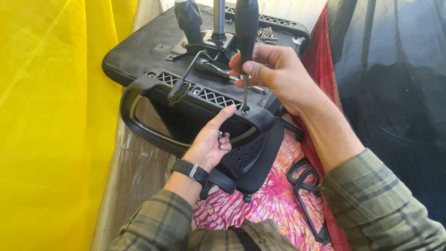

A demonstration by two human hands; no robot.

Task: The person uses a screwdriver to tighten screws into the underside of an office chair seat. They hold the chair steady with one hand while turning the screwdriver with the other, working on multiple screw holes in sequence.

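We see an upturned office chair seat (153, 46) lying before us, its black armrest (204, 109) nearest. Our right hand (274, 69) closes around a black-handled screwdriver (246, 28), held upright, its tip set in a screw hole (244, 111) at the armrest's right end. Our left hand (209, 144) grips the armrest just below, forefinger touching beside the tip. Loose screws (266, 33) lie on the seat's far edge. Yellow cloth (51, 125) crowds the left; pink patterned fabric (269, 200) lies beneath.
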